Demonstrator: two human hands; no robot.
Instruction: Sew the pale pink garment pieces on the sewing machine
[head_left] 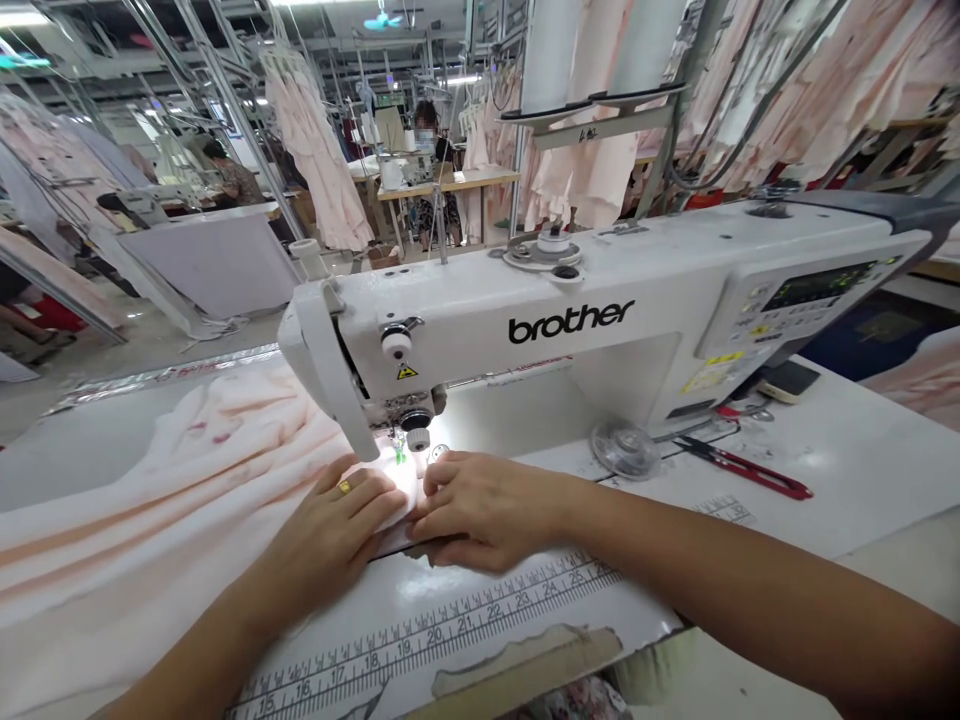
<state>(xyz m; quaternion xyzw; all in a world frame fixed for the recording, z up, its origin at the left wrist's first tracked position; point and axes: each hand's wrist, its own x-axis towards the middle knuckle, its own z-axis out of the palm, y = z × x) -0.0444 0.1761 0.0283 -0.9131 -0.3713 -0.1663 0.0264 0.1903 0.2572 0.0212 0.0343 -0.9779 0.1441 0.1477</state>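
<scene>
Pale pink fabric (225,440) with folds and small reddish marks spreads across the left of the sewing table, reaching under the needle area of a white sewing machine (465,310). My left hand (337,525), with a yellow ring on one finger, lies flat on the cloth just in front of the lit presser foot (400,450). Close by on the right, my right hand (480,510) has its fingers bent and closed on the fabric's near edge. Its fingertips are partly hidden. Bright light washes out the cloth between the hands.
Red-handled thread snips (746,468) and a clear round plastic piece (624,447) lie right of my right hand. A printed ruler (450,625) runs along the table's front. Thread cones (649,45) stand above the machine. Behind, a person (427,150) sits among hanging garments (311,140).
</scene>
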